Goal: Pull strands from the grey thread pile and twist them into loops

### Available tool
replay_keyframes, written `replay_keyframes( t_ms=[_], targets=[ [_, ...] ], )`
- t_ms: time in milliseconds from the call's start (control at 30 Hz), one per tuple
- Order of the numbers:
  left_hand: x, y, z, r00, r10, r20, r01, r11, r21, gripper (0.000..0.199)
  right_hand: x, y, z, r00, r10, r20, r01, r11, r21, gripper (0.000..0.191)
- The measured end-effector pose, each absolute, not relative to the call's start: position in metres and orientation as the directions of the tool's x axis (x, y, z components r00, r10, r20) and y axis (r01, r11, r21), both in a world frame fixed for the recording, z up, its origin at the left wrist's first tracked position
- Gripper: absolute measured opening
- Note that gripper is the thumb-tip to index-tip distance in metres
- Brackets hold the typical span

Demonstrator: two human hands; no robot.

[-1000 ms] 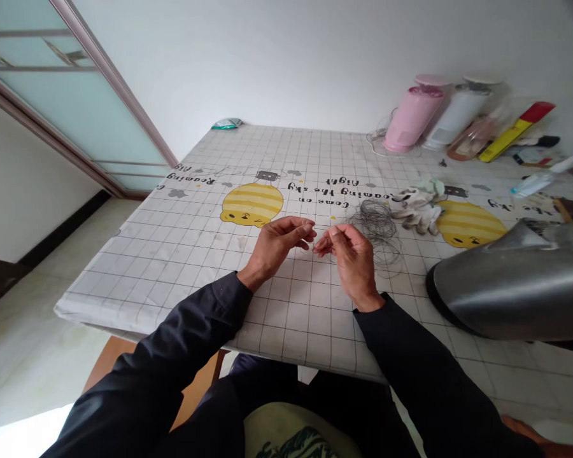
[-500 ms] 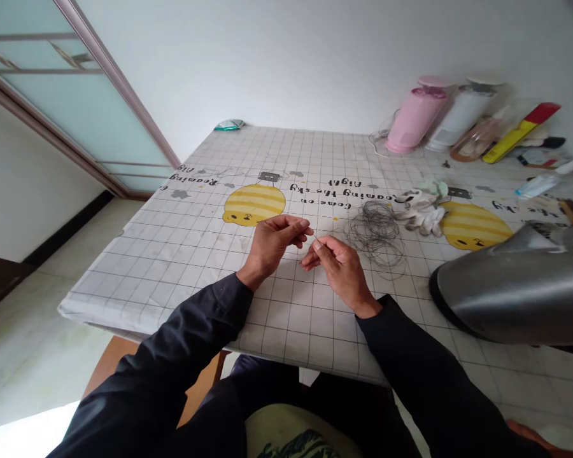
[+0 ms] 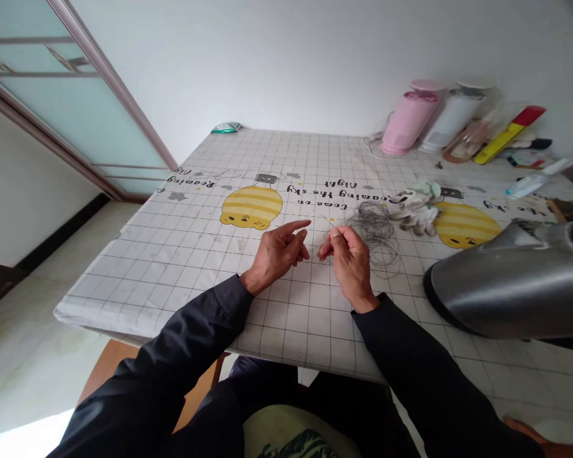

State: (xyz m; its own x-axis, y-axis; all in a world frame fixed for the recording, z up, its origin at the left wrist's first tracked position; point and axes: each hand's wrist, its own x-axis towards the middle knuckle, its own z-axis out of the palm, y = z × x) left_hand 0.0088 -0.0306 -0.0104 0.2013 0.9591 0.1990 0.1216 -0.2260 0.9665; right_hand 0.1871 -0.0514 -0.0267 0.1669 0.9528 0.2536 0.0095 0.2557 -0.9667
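Note:
My right hand pinches a thin wire between thumb and fingertips; its free end points up and to the left. Facing it across a small gap is my left hand, with the index finger stretched out, the thumb apart from it and nothing visible held. Just beyond my right hand lies a loose tangle of thin dark wire on the table. Whether the pinched wire joins that tangle is hidden. A pair of soiled white gloves lies against the tangle's right side.
A metal kettle stands close on the right. Along the wall are a pink cylinder, a white cylinder and a yellow-and-red box. A green packet sits at the table's far left corner.
My hands have moved apart. The left index finger has stretched out and released the wire, while my right hand keeps its pinch and has turned more upright. The view has shifted slightly.

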Motion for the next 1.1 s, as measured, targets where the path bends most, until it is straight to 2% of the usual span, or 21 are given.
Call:
replay_keyframes(
  t_ms=[100,367,600,833,1100],
  targets=[
    [0.010,-0.032,-0.010,0.212,0.959,0.186,0.120,-0.214,0.969,0.051,0.188,-0.049,-0.032,0.153,0.963,0.224,-0.050,0.233,-0.971,0.041],
    [0.007,-0.028,-0.012,0.203,0.963,0.180,0.063,-0.196,0.979,0.062,0.190,-0.049,-0.028,0.120,0.962,0.246,-0.067,0.255,-0.965,0.042],
    [0.008,-0.030,-0.009,0.214,0.962,0.170,0.057,-0.186,0.981,0.055,0.189,-0.048,-0.029,0.131,0.960,0.248,-0.091,0.261,-0.961,0.041],
    [0.007,-0.029,-0.003,0.262,0.963,0.071,-0.007,-0.072,0.997,0.053,0.189,-0.047,-0.028,0.118,0.964,0.239,-0.125,0.253,-0.959,0.041],
    [0.005,-0.026,0.001,0.222,0.970,0.098,0.009,-0.102,0.995,0.050,0.191,-0.046,-0.028,0.126,0.964,0.233,-0.102,0.246,-0.964,0.040]
  ],
)
